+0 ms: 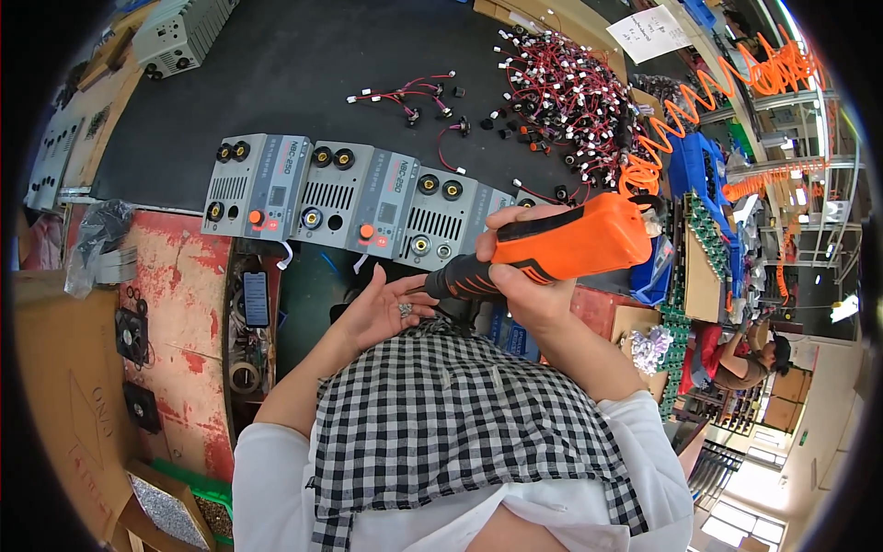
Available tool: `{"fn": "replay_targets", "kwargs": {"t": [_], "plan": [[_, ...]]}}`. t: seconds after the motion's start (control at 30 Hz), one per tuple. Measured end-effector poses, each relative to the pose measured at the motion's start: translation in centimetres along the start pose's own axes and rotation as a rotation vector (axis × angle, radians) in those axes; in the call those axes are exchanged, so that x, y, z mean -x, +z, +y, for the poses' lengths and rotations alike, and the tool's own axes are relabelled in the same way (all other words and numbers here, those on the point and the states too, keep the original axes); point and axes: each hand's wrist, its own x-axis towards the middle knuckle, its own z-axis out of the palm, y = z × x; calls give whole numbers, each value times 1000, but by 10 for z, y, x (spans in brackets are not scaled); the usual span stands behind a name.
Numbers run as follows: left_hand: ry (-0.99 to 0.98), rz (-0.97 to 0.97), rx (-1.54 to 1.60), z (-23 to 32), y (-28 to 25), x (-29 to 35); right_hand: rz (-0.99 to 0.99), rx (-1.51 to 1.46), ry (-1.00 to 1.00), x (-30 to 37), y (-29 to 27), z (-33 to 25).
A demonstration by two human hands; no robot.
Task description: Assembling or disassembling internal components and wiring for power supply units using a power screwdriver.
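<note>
In my right hand (pixel 533 290) is an orange and black power screwdriver (pixel 570 244), fingers wrapped round its body. Its dark nose points left, at the fingers of my left hand (pixel 372 313). That hand is turned palm up in front of my checked apron, thumb apart, with a few small silver screws (pixel 405 310) lying in it. Whether the fingers touch the screwdriver's tip I cannot tell. Just beyond stand grey machine housings in a row: a left one (pixel 241 184), a middle one (pixel 338 191) and a right one (pixel 440 216), partly hidden by my right hand. They have vents and round sockets; orange knobs show on two.
A heap of red-wired connectors (pixel 575 101) lies on the black bench (pixel 303 64), with a few loose ones nearer. An orange coiled hose (pixel 671 129) hangs at right, near blue bins (pixel 690 166). A phone (pixel 256 299) lies at left. Far right, another person (pixel 743 363) works.
</note>
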Motion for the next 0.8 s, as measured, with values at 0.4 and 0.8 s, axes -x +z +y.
{"fn": "replay_targets", "kwargs": {"t": [0.4, 0.8], "plan": [[39, -78, 52, 8, 13, -3, 6, -6, -108, 3, 9, -3], [106, 126, -53, 18, 22, -28, 165, 50, -245, 4, -13, -25]]}}
